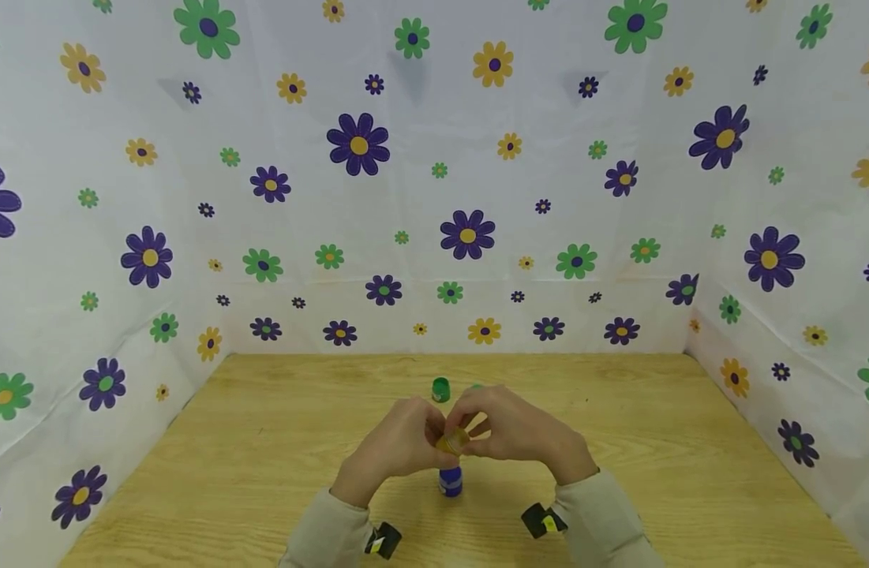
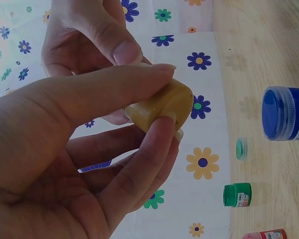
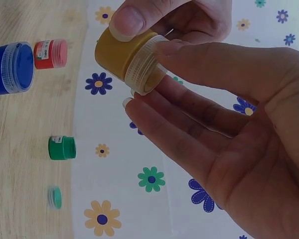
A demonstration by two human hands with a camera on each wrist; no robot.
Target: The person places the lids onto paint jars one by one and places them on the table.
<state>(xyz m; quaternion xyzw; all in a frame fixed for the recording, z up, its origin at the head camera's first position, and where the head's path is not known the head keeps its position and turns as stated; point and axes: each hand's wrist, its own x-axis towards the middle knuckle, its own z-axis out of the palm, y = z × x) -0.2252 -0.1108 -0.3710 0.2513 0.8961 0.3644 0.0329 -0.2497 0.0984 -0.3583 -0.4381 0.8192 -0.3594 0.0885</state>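
My left grip (image 1: 403, 438) pinches the yellow jar (image 3: 114, 54), my right grip (image 1: 519, 428) its lid (image 3: 142, 68). I'm probably working the lid; twisting it calls for steady counter-pressure.

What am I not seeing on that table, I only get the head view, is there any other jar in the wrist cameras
Observer: Yes, a red jar; both wrist views show it and yours does not.
Operator: Okay, and does the blue jar have anything on top?
Observer: It does: the left wrist view shows a clear, ribbed lid on it.
Operator: Which part of the yellow jar is under the thumb of the right hand?
Observer: The side of its clear, ridged cap; the right wrist view shows the thumb resting there.
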